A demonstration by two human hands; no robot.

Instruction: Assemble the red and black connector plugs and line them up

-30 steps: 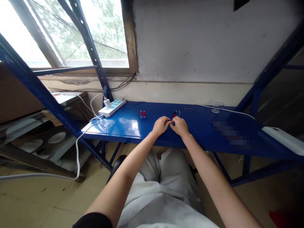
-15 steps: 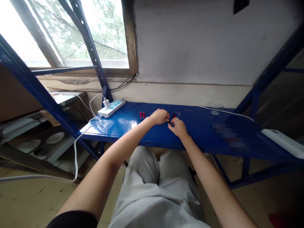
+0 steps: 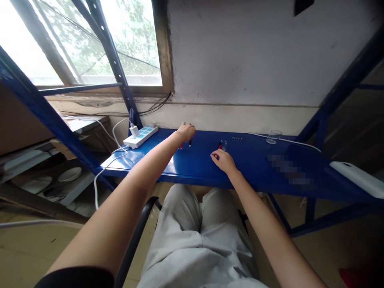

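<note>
My left hand [image 3: 186, 131] is closed at the back of the blue table, with a small black cylinder [image 3: 190, 143] hanging upright from its fingertips. Just left of that piece stand two small red cylinders [image 3: 181, 147], partly covered by my left hand and wrist. My right hand [image 3: 223, 161] rests nearer the front, thumb and fingers pinched together; whatever they may hold is too small to make out. Close behind its knuckles lie a small red and black piece [image 3: 220, 145] and a clear piece [image 3: 225, 145].
Several tiny metal pins [image 3: 237, 139] lie in a row toward the back of the blue table [image 3: 198, 168]. A clear cup [image 3: 273, 137] stands to the right by a white cable. At the left is a white power strip [image 3: 141, 136]; a white object [image 3: 357, 179] sits at the right edge.
My left hand has moved left and back, away from my right hand, carrying the black cylinder beside the red ones. My right hand has stayed almost in place.
</note>
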